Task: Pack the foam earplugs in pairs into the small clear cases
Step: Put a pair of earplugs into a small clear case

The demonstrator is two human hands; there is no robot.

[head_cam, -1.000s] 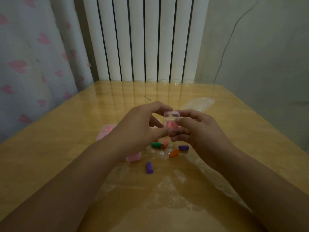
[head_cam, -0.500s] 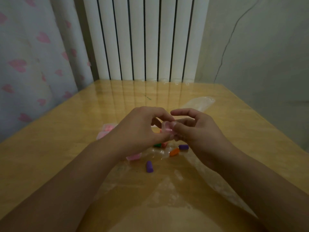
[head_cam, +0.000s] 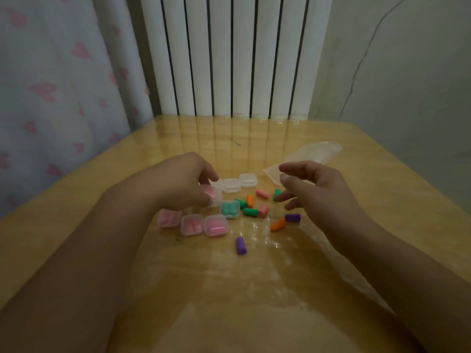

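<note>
Two bare forearms entering from the lower left and lower right of the frame, sleeveless, ending in ungloved left hand (head_cam: 182, 183) and right hand (head_cam: 314, 189).

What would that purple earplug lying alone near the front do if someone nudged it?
The purple earplug looks round-sided and lies on its side, so it would probably roll, likely in a curve since one end looks tapered. The table is glossy, so it may also slide. Being small foam, it is probably very light and squashy.
</note>
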